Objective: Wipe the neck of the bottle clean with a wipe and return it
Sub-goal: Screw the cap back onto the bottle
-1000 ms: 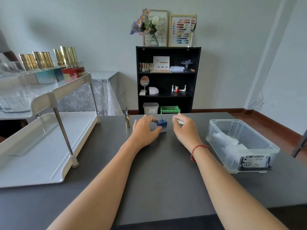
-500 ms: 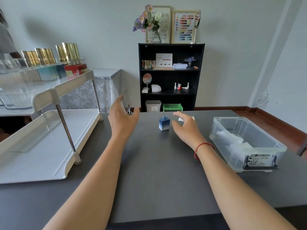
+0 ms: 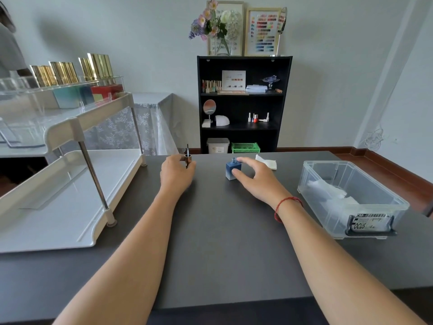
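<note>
A small blue square bottle (image 3: 232, 170) stands uncapped near the far edge of the dark table (image 3: 225, 242). My right hand (image 3: 254, 175) curves around it, thumb on its front face and forefinger by the neck. The gold cap with its brush (image 3: 187, 157) stands brush-up to the left. My left hand (image 3: 177, 173) wraps its fingers around the cap's lower part. A white wipe (image 3: 267, 164) lies flat on the table just behind my right hand, held by neither hand.
A clear plastic box (image 3: 356, 164) holding white wipes sits at the right. A white two-tier rack (image 3: 70, 207) fills the left side, with gold-capped bottles (image 3: 63, 73) on its top tier. A black shelf unit (image 3: 243, 104) stands against the far wall.
My left hand left the bottle and went left to the cap with the brush. My right hand put the wipe down behind it and came onto the bottle.
</note>
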